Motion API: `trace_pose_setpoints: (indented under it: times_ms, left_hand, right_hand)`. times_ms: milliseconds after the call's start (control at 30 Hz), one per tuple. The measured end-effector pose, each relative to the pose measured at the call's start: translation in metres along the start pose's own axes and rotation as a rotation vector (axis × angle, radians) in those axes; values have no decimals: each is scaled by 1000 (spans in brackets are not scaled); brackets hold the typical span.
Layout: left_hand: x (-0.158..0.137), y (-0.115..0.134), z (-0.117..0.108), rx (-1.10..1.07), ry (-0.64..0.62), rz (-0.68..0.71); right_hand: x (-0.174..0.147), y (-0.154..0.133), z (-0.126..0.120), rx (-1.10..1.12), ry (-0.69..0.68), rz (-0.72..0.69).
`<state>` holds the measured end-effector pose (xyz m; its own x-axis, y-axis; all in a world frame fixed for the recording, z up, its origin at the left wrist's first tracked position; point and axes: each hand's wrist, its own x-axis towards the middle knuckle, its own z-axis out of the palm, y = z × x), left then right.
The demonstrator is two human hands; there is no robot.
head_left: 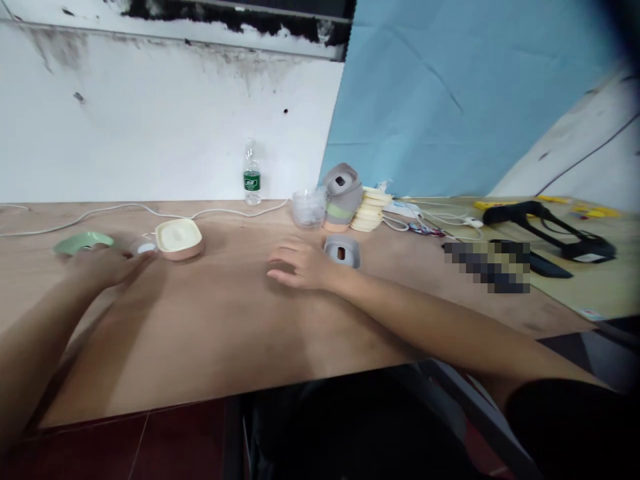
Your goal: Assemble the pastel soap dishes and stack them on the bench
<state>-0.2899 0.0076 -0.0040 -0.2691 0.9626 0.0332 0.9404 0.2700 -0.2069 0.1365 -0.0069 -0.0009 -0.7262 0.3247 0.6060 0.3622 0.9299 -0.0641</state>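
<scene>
On the left of the table, my left hand (pixel 103 262) lies low over the near edge of a green shallow lid-like piece (pixel 83 241). One digit stretches right to a small white disc (pixel 147 248), and its fingers are apart. Just right of the disc sits a cream-topped, pinkish-based container (pixel 179 239). My right hand (pixel 297 263) rests near the middle with thumb and fingers spread, holding nothing visible. Beside its wrist lies a grey rounded-square lid (pixel 343 251) with an oblong slot.
Behind stand clear plastic cups (pixel 309 208), stacked grey lids (pixel 343 189) and stacked cream pieces (pixel 371 210). A water bottle (pixel 252 175) is by the wall. A white cable (pixel 125 208) runs along the back. At right lies a black stand-like object (pixel 550 230).
</scene>
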Motion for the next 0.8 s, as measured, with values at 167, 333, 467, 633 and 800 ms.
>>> trace_pose_setpoints:
  times_ms: [167,333,467,633,800]
  left_hand:
    - [-76,113,-26,82,200,323]
    - [-108,193,-37,7,416,659]
    - [-107,224,-40,-35,464,732]
    - [-106,235,-39,-55,472,650]
    - [-113,255,-46,-104,509,610]
  right_hand:
    - [23,5,14,14,-15,70]
    - [11,42,17,-98,-54,370]
    - [-16,58,0,-130,-111,385]
    - [-44,54,-37,-166,-7,344]
    - [-81,61,-73,-181,37,418]
